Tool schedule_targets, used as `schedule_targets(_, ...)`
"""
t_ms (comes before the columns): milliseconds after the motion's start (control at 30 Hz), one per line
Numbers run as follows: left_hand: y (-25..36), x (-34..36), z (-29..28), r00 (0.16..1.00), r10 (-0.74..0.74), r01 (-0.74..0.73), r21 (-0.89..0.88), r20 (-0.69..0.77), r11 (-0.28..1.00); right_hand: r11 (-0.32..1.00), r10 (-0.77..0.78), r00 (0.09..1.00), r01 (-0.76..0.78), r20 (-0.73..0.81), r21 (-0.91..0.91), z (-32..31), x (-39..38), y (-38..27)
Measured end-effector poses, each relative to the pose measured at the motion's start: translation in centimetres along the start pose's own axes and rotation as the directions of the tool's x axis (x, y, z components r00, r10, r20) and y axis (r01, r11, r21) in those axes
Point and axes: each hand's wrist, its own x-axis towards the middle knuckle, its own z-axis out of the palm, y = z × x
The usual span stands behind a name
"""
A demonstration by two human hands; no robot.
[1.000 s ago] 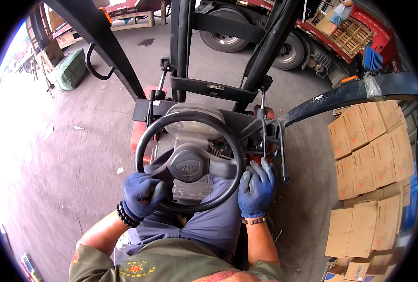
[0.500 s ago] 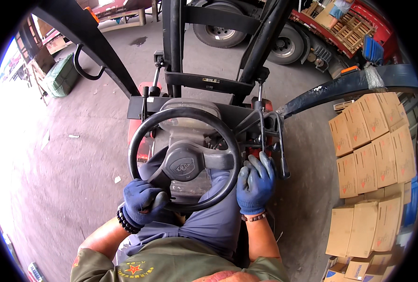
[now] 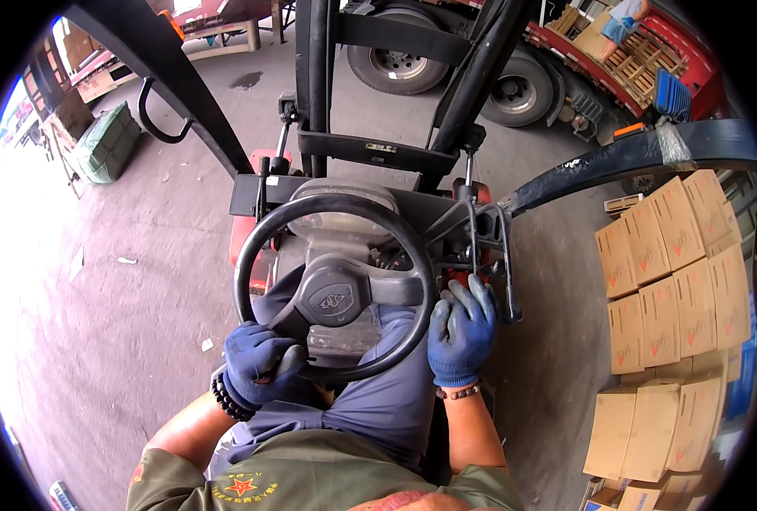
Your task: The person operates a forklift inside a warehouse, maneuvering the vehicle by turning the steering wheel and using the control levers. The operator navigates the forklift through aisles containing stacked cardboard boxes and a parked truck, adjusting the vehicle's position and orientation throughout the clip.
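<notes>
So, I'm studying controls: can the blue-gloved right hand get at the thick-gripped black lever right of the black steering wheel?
Probably yes: the blue-gloved right hand sits just left of the thick-gripped black lever, with nothing visible between them, though depth is hard to judge.

On my feed, glare bleaches the floor (image 3: 97, 341) far left of the steering wheel (image 3: 336, 298); right of it, dimmer light, fisheye distortion bowing stacked cartons (image 3: 681, 302).
</notes>
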Motion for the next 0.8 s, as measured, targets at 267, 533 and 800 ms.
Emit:
schedule_targets(267,-0.16,-0.34,-0.26,1.000,0.001,-0.001,0.004,-0.001,1.000,1.000,-0.013,1.000,0.013,-0.003,0.000,0.12,-0.24,-0.08)
schedule_targets(533,-0.27,-0.64,-0.04,1.000,-0.007,0.007,0.002,-0.012,1.000,1.000,-0.019,1.000,0.019,-0.009,-0.005,0.09,-0.06,0.04)
schedule_targets(800,-0.34,-0.26,0.05,1.000,0.002,-0.002,-0.005,-0.005,1.000,1.000,-0.010,1.000,0.010,-0.013,-0.006,0.24,-0.09,0.35)
